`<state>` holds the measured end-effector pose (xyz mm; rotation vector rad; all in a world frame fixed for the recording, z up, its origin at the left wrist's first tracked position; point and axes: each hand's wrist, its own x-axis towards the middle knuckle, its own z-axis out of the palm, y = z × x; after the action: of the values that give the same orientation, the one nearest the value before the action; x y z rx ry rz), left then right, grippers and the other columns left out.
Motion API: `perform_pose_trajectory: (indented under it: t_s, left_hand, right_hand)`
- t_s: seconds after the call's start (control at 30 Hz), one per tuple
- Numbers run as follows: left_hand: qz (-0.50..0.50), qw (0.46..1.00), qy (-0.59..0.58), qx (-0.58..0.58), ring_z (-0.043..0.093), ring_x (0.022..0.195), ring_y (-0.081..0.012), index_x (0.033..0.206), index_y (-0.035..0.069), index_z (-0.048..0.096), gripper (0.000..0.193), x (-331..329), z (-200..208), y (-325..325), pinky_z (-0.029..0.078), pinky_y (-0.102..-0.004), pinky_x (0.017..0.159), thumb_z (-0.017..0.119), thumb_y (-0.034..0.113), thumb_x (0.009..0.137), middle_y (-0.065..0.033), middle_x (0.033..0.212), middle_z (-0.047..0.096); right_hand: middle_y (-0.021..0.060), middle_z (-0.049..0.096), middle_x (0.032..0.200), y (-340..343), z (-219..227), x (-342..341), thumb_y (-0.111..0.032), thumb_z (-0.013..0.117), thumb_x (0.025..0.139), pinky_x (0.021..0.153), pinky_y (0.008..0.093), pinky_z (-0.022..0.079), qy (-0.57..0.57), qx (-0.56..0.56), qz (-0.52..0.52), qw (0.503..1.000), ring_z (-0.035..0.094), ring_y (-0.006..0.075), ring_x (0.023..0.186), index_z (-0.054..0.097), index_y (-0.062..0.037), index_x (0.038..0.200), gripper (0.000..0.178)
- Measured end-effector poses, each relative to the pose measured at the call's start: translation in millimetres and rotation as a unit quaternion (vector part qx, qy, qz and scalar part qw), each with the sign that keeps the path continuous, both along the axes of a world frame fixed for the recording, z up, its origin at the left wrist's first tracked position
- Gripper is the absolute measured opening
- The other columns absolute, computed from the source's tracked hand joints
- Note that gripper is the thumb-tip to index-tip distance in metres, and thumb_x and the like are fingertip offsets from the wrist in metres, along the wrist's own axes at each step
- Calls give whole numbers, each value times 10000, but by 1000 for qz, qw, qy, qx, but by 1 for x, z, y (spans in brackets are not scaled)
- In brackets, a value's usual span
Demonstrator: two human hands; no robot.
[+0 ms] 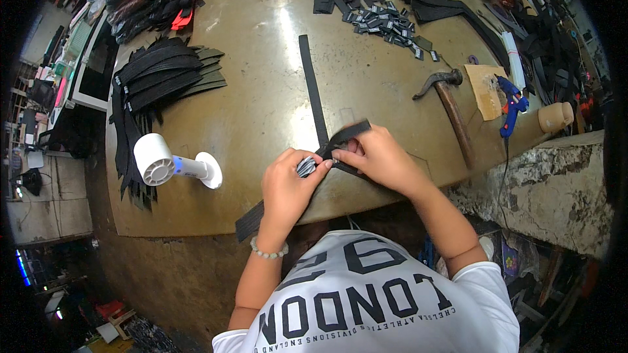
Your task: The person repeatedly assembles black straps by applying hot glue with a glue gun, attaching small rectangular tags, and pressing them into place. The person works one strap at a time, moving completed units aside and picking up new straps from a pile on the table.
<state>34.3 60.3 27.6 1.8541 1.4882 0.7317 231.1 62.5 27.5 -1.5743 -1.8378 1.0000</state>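
A long black strap (311,82) lies across the table and runs toward me, up to my hands. My left hand (291,182) is closed, pinching the strap between thumb and fingers near its crossing. A small grey-and-white striped bundle (305,167) shows inside its curled fingers; I cannot tell its kind. My right hand (378,160) grips a bent-up end of black strap (351,132) between thumb and fingers, right beside the left one. Another black strap end (249,221) sticks out under my left wrist at the table's front edge. The fingers hide where the pieces meet.
Left of my hands stand a white handheld fan (157,160) and a pile of black straps (160,72). Small dark tags (386,23) are heaped at the back. To the right lie a hammer (454,111), a blue glue gun (511,104) and a brown cone (555,117).
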Motion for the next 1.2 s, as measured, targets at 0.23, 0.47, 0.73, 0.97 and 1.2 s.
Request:
perform_pose_trajectory:
  t_s: [0.23,0.47,0.73,0.97,1.2]
  left_hand:
    - [22,1000,-9,-15,660,703,-315,912,61,682,312,2,1,1,507,-395,630,824,291,756,-153,786,676]
    - [11,999,44,-28,677,761,-283,1025,56,660,376,3,5,-1,523,-347,692,829,266,763,-144,865,699]
    - [-57,988,123,74,586,621,-255,1209,225,686,346,0,2,-8,467,-386,564,707,305,873,-65,766,551]
    - [-38,984,128,117,535,558,-202,1227,260,687,354,2,-7,-13,435,-347,503,703,288,874,-38,735,478]
    - [-46,983,139,114,540,562,-186,1234,269,683,369,2,-6,-12,441,-337,503,708,277,866,-23,733,484]
  right_hand:
    - [97,580,815,40,16,5,-188,739,858,694,311,520,157,-140,105,972,620,157,766,628,20,1041,299]
    - [167,627,817,52,-8,-9,-165,776,780,641,390,498,47,52,73,995,630,288,679,621,21,827,246]
    - [158,643,842,50,3,-4,-233,739,833,649,424,501,-126,60,-22,990,625,362,710,625,0,809,261]
    - [-5,649,1169,-13,2,25,-107,684,754,633,278,536,-152,309,219,913,593,187,810,663,-102,1180,427]
    - [-15,617,1205,-17,-16,31,-164,691,736,662,272,522,-231,370,251,864,558,148,804,652,-74,1184,459]
